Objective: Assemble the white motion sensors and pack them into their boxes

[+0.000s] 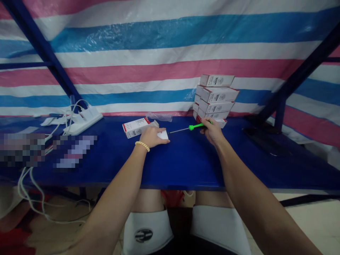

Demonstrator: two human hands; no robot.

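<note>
Forearms: the left forearm (119, 184) and right forearm (247, 170) are nearest the view, reaching forward over the blue table (183, 166).
Left hand: wearing a yellow bracelet (142, 144), the left hand (151, 137) closes on a small white piece (163, 135), fingers over its top and thumb along its near side.
Right hand: fingers and thumb of the right hand (213, 131) come together around a green-handled screwdriver (195, 126).
Screwdriver line: its long axis runs nearly crosswise, from the right hand leftward and slightly nearer the person, with the tip at the white piece's right edge (whether it touches or stops just short, I cannot tell).
White piece: it lies left of the right hand, in line with the shaft; the left hand is the nearer one, already on it.
Carton: a red-and-white carton (136, 127) lies just beyond and left of the left hand, beside a clear plastic wrapper (159, 116).
Stack: similar boxes (219, 95) stand piled beyond the right hand, before the striped sheet (159, 60).
Power strip: a white power strip (83, 122) sits at far left, well apart from both hands.
</note>
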